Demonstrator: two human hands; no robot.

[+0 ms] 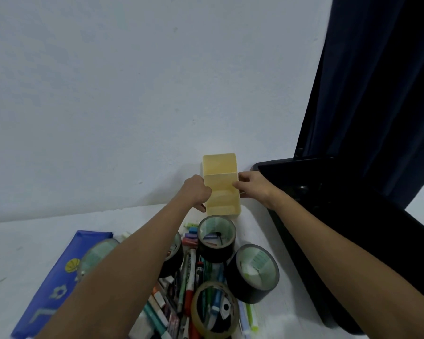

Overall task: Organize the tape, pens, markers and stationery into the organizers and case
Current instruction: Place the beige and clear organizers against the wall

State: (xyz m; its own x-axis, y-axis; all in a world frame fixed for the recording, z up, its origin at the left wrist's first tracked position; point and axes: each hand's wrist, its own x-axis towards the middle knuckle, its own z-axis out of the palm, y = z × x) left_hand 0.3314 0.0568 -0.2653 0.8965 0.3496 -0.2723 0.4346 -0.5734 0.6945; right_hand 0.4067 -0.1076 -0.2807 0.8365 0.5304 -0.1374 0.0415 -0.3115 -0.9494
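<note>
While both hands clamp it, the pale yellow plastic rectangular organizer [222, 185] stands at the white table's [22, 253] far edge against the wall, long axis running away from the person. Left hand [196, 192] grips its left wall, right hand [251, 185] pinches its right rim. Behind them: glossy black tape rolls [253, 272], a clear tape roll [214, 311], a marker pile [190, 272], a blue fabric case [59, 285].
</note>
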